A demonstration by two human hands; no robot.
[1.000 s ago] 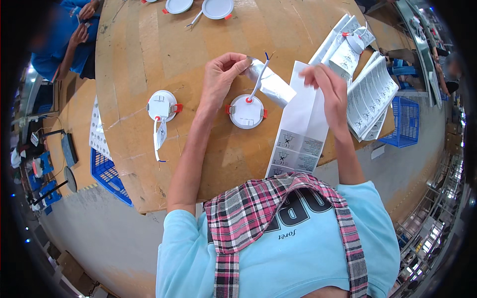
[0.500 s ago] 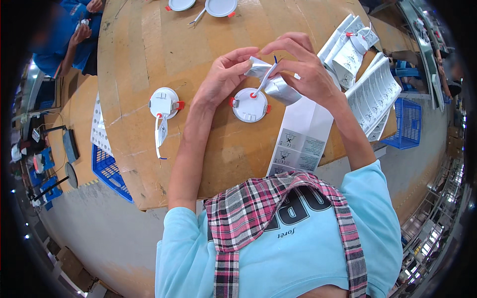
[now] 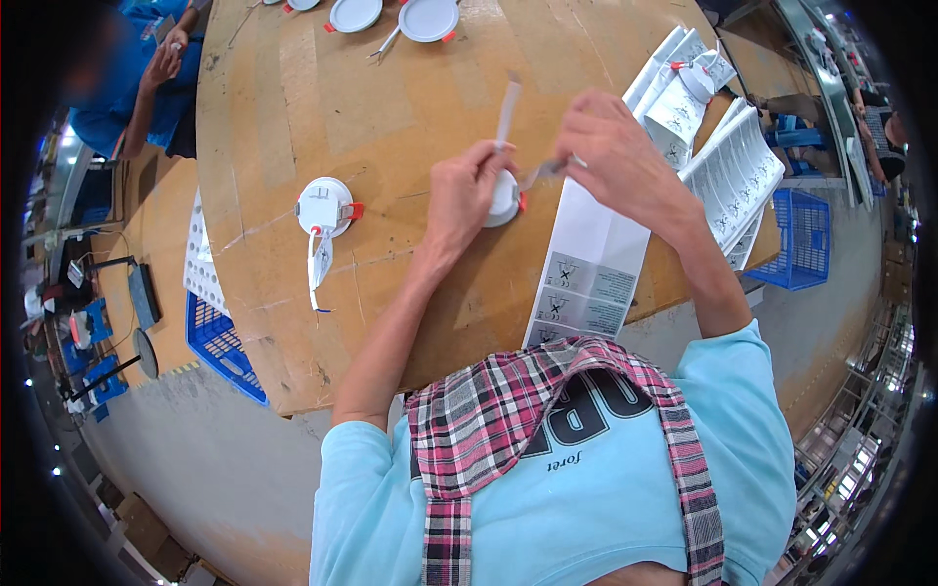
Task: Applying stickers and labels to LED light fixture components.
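Note:
A round white downlight (image 3: 503, 202) with a red clip lies on the table, partly covered by my left hand (image 3: 467, 190). That hand is closed, pinching a narrow pale strip (image 3: 508, 112) that sticks up from the fingertips, blurred by motion. From the downlight a greyish-white cable (image 3: 533, 176) runs to my right hand (image 3: 620, 161). My right fingers are closed around its end, though motion smears them. A second downlight (image 3: 323, 207) lies back-up to the left, its cable wrapped with a folded white label (image 3: 320, 259).
A long sheet of printed labels (image 3: 596, 264) lies below my right hand. Folded label stacks (image 3: 733, 186) and another downlight (image 3: 696, 83) sit at the right. More downlights (image 3: 428, 20) are at the far edge. A blue basket (image 3: 803, 239) stands right; a co-worker in blue (image 3: 132, 78) is far left.
My left hand has moved down and right, over the downlight. The right hand has drawn slightly away and lower. The wide silvery label between them now shows only as a narrow strip.

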